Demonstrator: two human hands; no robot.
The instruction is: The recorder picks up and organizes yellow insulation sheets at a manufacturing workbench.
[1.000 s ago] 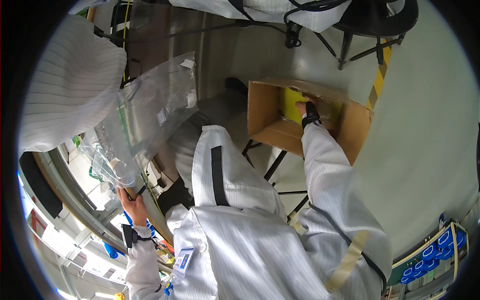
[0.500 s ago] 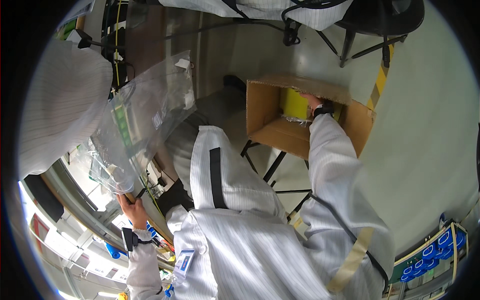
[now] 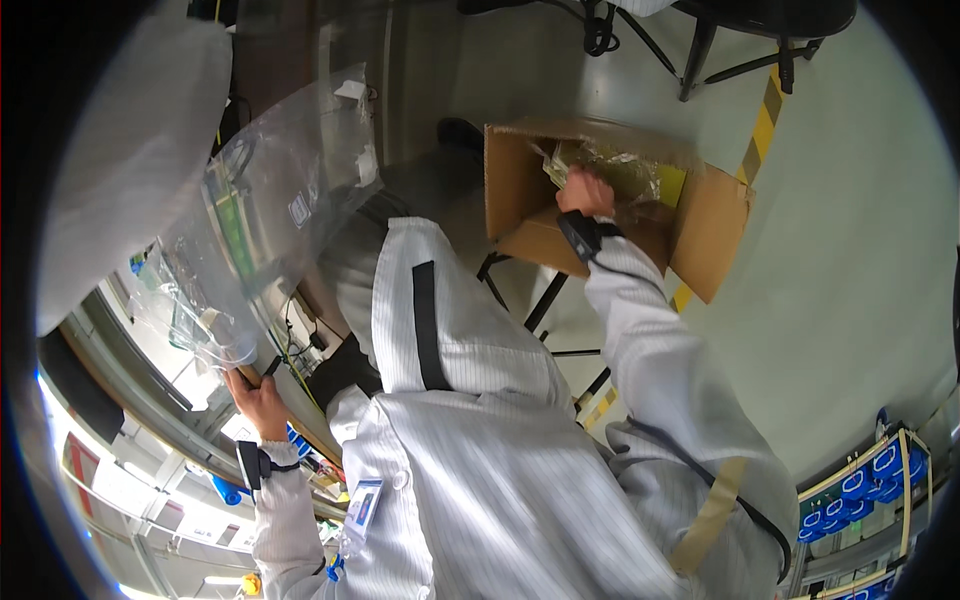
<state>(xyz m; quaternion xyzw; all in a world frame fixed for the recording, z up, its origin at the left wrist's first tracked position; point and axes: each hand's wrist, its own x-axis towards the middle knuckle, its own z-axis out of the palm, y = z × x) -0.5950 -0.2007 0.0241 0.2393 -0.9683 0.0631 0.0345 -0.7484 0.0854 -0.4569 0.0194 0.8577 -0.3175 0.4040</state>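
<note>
Right hand (image 3: 587, 193) clutches clear wrap (image 3: 632, 172) in a carton (image 3: 715, 232); left hand (image 3: 263, 407), grip unclear, beside a white-labelled bag (image 3: 285, 155).

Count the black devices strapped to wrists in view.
2. The left wrist device is strapped just behind the left hand; the right wrist device just behind the right hand, at the open cardboard box. Other people's wrists are out of sight.

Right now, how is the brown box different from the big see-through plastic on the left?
The box is brown and you can't see through its walls; the plastic is clear. The box has straight, folded sides; the plastic looks thin and wrinkly. The right hand reaches into the box, while the left hand is by the plastic's lower end. Both have a hand close by.
</note>
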